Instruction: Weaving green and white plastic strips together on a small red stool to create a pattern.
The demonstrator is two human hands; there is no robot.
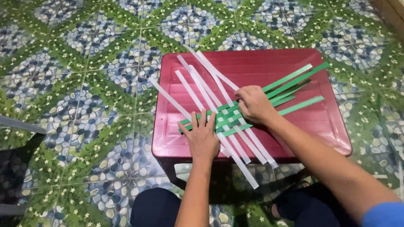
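The left hand (201, 137) lies flat, fingers spread, pressing down on the woven patch of green strips (286, 90) and white strips (194, 87). The right hand (255, 104), just beside it, is curled with fingertips pinching a strip at the weave. Under both hands is a red plastic stool (312, 127) serving as worktop, standing on a floral tiled floor (84, 65).

Both arms come in from the bottom, bare forearms angled up toward the middle. The left hand (201, 137) lies flat, palm down, fingers spread a bit and pointing away from the body. The right hand (255, 104) is just beside it, knuckles up, fingers curled under into a loose pinching grip. There's a blue sleeve at the right upper arm, and dark-clad knees show below.
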